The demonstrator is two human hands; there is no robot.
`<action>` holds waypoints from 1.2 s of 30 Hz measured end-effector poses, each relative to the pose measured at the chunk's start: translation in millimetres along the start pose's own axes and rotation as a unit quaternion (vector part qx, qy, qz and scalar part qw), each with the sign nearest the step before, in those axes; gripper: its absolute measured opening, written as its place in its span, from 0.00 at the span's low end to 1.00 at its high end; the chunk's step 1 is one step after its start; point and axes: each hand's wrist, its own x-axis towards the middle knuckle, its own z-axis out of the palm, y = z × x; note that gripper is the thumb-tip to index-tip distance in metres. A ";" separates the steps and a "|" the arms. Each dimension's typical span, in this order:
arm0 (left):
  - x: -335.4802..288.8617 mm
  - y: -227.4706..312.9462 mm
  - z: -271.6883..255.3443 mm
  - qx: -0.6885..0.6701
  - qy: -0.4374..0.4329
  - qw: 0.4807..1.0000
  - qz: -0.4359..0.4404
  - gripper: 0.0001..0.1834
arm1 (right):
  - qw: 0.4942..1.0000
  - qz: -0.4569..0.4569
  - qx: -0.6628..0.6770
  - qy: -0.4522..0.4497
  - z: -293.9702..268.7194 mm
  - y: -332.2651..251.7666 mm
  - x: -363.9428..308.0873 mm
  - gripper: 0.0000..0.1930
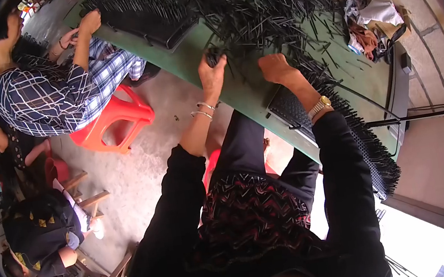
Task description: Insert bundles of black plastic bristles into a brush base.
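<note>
Head view shows my left hand (214, 77) and my right hand (278, 69) up over the green counter (248, 82). My left fingers are folded snug around a small dark clump (214, 56), held near the near edge. It looks like a bunch of thin black sticks, but I can't make out each one. My right fingers are curled in, and the back of that hand hides their tips, so I cannot tell if they pinch a stick or nothing.

A big messy heap of black sticks (266, 6) lies just past my hands, with a few loose ones spread to the right. Under my right arm is a black board (290, 108), and lots of sticks stand up along it like bristles.

I think each stick is very light and a bit stiff, and smooth ones may slip or roll. The heap looks tangled, so one pull could drag others along. I would pinch one stick near its middle, softly, because a thin one might bend or snap. The clump is best held low in a closed palm, with the ends poking out where I can get at them.
</note>
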 end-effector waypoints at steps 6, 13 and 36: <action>8.8 -13.1 -19.9 0.111 -0.016 0.994 0.012 0.13 | 0.871 0.032 0.380 0.310 -37.5 15.8 -18.2 0.08; 6.7 23.8 -1.1 -0.244 0.038 0.936 -0.251 0.08 | 0.533 0.022 0.744 0.402 -74.3 41.9 -168.1 0.07; -284.5 142.4 129.4 -0.118 -0.480 0.663 -0.562 0.11 | 0.527 0.485 0.357 0.600 88.9 -0.8 -406.4 0.03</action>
